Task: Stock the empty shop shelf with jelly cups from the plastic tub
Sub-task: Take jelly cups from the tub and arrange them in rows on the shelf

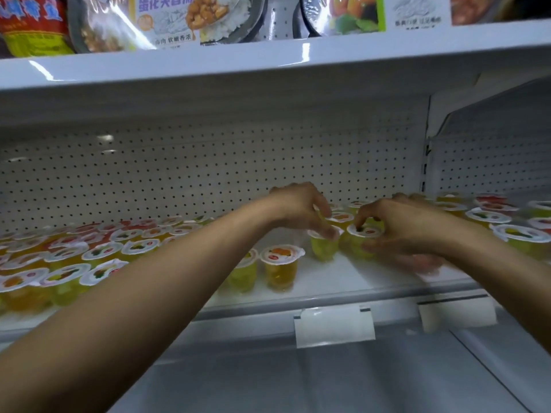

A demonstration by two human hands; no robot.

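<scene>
1. The shelf looks largely stocked: a dense block of jelly cups fills nine o'clock, and another group sits at three o'clock.
2. A bare front strip near five o'clock seems left to fill. The tub is out of view.
3. At centre, the left hand grasps a green cup from above; the right hand grasps a second green cup.
4. An orange cup crowds them at seven o'clock; ready-meal bowls overhead hinder nothing.

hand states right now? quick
Left hand: pinching the left green jelly cup by its rim.
Right hand: gripping the right green jelly cup.
</scene>
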